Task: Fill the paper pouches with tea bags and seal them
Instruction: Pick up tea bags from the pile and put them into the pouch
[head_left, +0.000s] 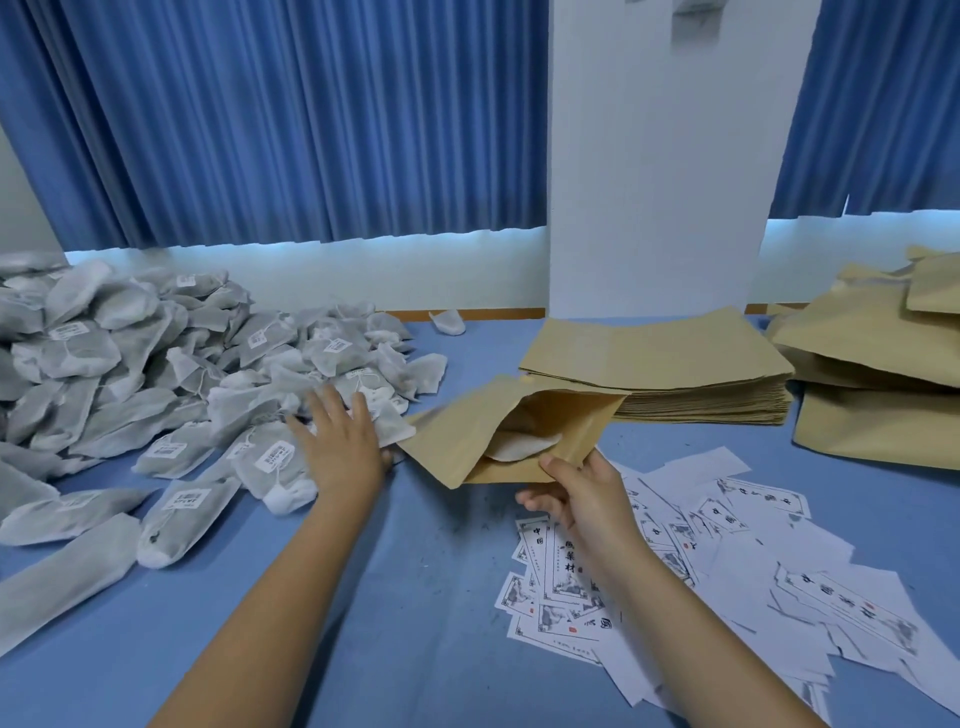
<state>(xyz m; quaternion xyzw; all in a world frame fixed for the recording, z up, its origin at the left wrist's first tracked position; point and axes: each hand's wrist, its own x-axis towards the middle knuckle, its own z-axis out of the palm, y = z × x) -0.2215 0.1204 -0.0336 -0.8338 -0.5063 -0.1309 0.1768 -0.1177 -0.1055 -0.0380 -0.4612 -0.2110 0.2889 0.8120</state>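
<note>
My right hand (584, 493) pinches the lower edge of a brown paper pouch (467, 441), held above the table with its mouth open toward me. One white tea bag (519, 446) shows inside the mouth. My left hand (340, 441) is spread, fingers straight, over the near edge of a big heap of white tea bags (156, 374) with small labels; it holds nothing. The left hand is just left of the pouch, close to its corner.
A flat stack of empty brown pouches (670, 364) lies behind the held one. More brown pouches (883, 364) are piled at the right. Printed white paper labels (701, 561) lie scattered under my right forearm. The table has a blue cover (389, 597).
</note>
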